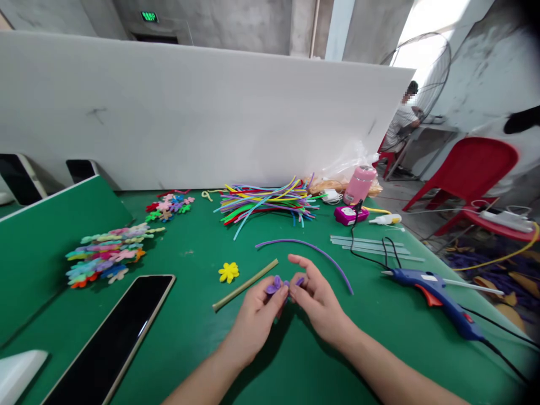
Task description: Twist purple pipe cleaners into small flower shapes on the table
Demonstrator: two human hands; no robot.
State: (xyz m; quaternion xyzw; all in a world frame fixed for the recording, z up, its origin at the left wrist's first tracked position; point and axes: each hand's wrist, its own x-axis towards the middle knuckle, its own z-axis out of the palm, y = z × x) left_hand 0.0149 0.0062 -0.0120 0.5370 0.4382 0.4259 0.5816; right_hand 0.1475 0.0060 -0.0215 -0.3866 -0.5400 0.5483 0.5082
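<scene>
- Both hands are up close together over the tabletop [189,349], fingertips nearly meeting.
- Between them sits the purple petalled piece [276,284], its loops rising beside the left thumb.
- The left hand [256,315] grips it between thumb and fingers; the right hand [323,304] pinches the same piece from its own side, index finger stretched out.
- Just beyond the left hand, a greenish stick [246,284] lies at a slant, with a yellow flower [228,272] near it.
- Beyond the right hand curves a single purple stem [291,241], clear of the fingers.
- Farther right there's a blue glue gun [439,295], with pale glue sticks [371,246] behind it.
- Off to the left, a large phone [113,337] lies near a pile of coloured flowers [109,256].
- At the back, against the white board [236,118], is a heap of fuzzy stems [270,203].
</scene>
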